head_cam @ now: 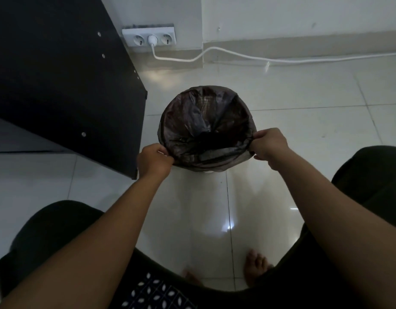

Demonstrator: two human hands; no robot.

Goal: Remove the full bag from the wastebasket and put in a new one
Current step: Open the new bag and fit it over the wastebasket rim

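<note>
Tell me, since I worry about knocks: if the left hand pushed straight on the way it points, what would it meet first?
Probably the bag it already grips, then the bin's rim underneath. The left hand points toward the right hand; depth is unclear.

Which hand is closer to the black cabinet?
Left. The left hand grips the bag's rim right beside the black cabinet; the right hand grips the opposite side.
</note>
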